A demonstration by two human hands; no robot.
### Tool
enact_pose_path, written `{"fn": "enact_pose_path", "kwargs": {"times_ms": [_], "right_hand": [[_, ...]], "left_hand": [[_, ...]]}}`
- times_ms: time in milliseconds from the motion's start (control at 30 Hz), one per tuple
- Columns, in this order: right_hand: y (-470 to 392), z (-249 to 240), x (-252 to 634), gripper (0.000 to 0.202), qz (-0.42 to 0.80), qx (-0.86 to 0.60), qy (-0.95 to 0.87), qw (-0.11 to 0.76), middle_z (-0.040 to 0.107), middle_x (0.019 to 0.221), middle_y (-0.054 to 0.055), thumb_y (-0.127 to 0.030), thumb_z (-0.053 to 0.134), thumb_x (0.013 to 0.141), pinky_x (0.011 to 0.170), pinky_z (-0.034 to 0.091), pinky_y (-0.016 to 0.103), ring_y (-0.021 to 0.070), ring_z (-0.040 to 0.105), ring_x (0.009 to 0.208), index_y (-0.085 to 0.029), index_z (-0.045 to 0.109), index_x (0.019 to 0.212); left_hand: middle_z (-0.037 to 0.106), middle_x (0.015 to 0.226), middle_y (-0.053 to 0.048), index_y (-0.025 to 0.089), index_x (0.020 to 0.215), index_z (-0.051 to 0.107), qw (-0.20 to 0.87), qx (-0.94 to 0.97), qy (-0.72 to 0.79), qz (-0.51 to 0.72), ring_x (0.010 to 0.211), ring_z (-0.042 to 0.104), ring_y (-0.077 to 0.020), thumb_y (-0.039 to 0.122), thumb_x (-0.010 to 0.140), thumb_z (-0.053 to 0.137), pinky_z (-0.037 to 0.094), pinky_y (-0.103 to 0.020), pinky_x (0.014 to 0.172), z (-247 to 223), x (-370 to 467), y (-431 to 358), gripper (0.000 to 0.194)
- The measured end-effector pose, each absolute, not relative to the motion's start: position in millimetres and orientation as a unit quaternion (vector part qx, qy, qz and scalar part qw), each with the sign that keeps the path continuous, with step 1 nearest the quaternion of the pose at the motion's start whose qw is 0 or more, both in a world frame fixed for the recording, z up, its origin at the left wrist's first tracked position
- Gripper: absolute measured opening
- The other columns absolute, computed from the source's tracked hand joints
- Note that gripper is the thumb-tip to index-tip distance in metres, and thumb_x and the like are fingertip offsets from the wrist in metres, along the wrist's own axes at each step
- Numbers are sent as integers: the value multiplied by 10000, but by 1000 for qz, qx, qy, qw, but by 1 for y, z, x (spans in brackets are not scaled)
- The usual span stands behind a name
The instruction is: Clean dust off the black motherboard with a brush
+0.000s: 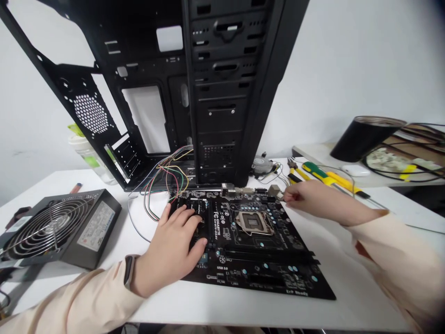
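Note:
A black motherboard lies flat on the white table, its CPU socket facing up. My left hand rests on the board's left part, fingers stretched over the expansion slots and thumb apart from them. At the far right corner, my right hand is closed, fingertips pinched beside the rear port block. Whatever those fingertips hold, if anything, is too small and hidden to name. Thin coloured wires run from the case down behind my left hand.
An open black computer case stands behind the board. A power supply sits at the left. A CPU cooler, pliers and a green-yellow screwdriver lie back right. A black cylinder and cables occupy a raised surface.

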State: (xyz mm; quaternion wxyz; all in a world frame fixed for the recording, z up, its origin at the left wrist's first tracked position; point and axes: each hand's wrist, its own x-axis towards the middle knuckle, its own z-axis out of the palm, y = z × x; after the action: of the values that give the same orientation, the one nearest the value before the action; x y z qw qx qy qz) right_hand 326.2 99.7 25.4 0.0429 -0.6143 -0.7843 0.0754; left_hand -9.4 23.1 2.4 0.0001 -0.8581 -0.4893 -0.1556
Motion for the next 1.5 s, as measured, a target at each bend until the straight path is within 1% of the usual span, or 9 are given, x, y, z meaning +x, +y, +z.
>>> {"fn": "enact_pose_path", "kwargs": {"times_ms": [567,633,767,867,967,1067,1233,1400,1500], "right_hand": [[98,23,325,118,67,-608,-790,47,667,662,47,-132,556,710,591,398,297,177,563,578,-198,632,648],[96,27,321,114,60,-614,-785,60,668,676,56,-168,559,740,590,394,299,179,561,587,-191,638,661],[91,36,314,202,38,-616,-780,103,673,741,72,-281,500,831,615,405,304,188,585,665,-183,656,748],[88,38,310,217,16,-616,-775,141,675,803,84,-309,479,840,658,422,320,203,598,732,-177,646,796],[87,36,307,235,0,-591,-783,194,677,826,87,-339,464,837,670,438,336,214,603,761,-188,634,777],[85,30,303,249,2,-550,-803,229,676,830,85,-352,455,841,666,455,339,214,606,762,-193,631,766],[90,16,301,241,10,-521,-825,218,669,866,75,-355,447,858,733,482,360,220,613,816,-193,622,823],[93,9,303,301,-9,-531,-815,234,670,1020,102,-354,459,861,765,501,397,244,626,876,-162,609,1037],[91,9,302,298,-9,-519,-823,231,674,1016,100,-350,467,861,785,509,407,251,629,902,-162,608,1044]], "left_hand": [[594,1232,-106,191,1092,597,1,-873,-459,-165,1268,447,-341,253,882,446,164,-657,1080,3,-14,22,265],[624,1168,-78,206,1045,606,-17,-889,-420,-183,1237,489,-294,222,892,430,143,-619,1108,5,-17,22,234],[658,1020,-35,203,985,616,-47,-925,-322,-195,1056,605,-189,186,885,454,177,-450,1154,11,-20,19,192],[661,964,-29,188,975,629,-49,-937,-288,-189,919,631,-163,187,877,472,161,-424,1158,13,-20,17,185],[665,928,-34,181,980,636,-60,-938,-274,-201,836,628,-173,278,860,514,140,-449,1153,14,-20,16,196],[659,965,-42,188,1012,632,-65,-942,-266,-191,852,613,-204,397,805,593,141,-480,1133,13,-21,15,297],[639,1034,-54,187,1056,614,-44,-953,-259,-151,963,592,-225,364,848,589,186,-458,1104,12,-23,14,275],[631,1062,-71,193,1051,617,-35,-956,-255,-138,981,587,-242,389,877,564,297,-462,1054,13,-21,14,267],[618,1069,-81,202,1027,631,-22,-958,-253,-132,989,580,-252,388,898,533,343,-467,1024,13,-20,13,247]]}}
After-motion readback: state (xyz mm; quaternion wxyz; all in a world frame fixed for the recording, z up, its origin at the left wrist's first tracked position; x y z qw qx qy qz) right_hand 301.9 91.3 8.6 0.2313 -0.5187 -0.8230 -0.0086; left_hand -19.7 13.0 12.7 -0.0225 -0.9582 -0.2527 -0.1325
